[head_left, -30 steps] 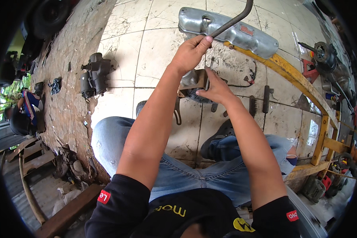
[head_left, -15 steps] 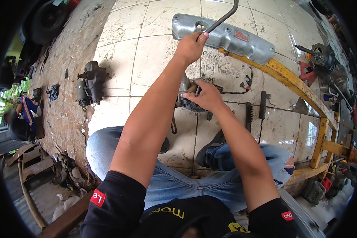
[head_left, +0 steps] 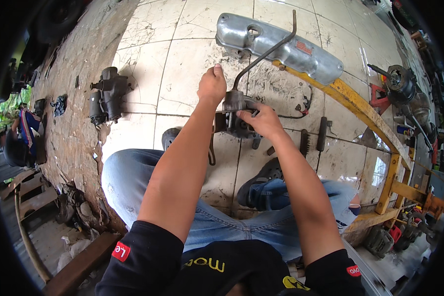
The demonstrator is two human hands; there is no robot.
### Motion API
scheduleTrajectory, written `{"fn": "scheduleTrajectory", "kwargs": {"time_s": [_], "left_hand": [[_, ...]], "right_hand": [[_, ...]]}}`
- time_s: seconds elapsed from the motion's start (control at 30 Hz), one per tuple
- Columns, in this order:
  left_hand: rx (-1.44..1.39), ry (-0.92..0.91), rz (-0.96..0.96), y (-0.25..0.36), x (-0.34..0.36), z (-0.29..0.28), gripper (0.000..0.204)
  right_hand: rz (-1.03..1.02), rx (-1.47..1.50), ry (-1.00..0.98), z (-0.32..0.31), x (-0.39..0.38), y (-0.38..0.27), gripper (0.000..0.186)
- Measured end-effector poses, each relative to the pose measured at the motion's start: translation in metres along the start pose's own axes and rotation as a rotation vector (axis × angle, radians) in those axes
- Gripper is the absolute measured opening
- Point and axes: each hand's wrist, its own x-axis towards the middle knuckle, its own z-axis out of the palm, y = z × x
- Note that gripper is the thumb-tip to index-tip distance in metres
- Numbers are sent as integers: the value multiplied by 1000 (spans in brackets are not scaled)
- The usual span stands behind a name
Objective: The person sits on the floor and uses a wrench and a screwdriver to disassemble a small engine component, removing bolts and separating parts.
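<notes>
My right hand point(head_left: 262, 120) grips the side of a dark metal engine part point(head_left: 239, 129) standing on the tiles between my feet. A grey metal cylinder point(head_left: 233, 101) sits on top of it, and a bent metal bar point(head_left: 261, 57) rises from there, slanting away to the right. My left hand point(head_left: 212, 86) is just left of the bar, apart from it. Its fingers are curled with the thumb pointing away; the inside of the fist is hidden, and nothing sticks out of it.
Beyond the bar lies a silver valve cover point(head_left: 281, 47), near a yellow metal frame point(head_left: 352, 93) curving down the right. A wire brush point(head_left: 304, 142) and a black-handled tool point(head_left: 322, 134) lie right of my hands. A dark cast part point(head_left: 109, 93) rests on the left. A person point(head_left: 22, 140) is far left.
My left hand has let go of the bent bar and come back toward me and left. The bar now stands free in the cylinder. My right hand stays on the engine part.
</notes>
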Motion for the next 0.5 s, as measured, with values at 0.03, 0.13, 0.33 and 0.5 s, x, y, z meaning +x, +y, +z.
{"fn": "scheduleTrajectory", "kwargs": {"time_s": [0.03,0.13,0.33,0.5], "left_hand": [[4,-1,-50,-19,-10,4,59],[21,-28,-165,-53,-39,14,62],[-58,-141,-140,-70,-76,18,73],[-59,-15,-64,-78,-83,20,66]], "right_hand": [[-27,51,-1,-1,-1,-2,79],[-31,23,106,5,5,11,75],[-18,5,58,4,1,9,80],[-16,57,2,3,-7,5,84]]}}
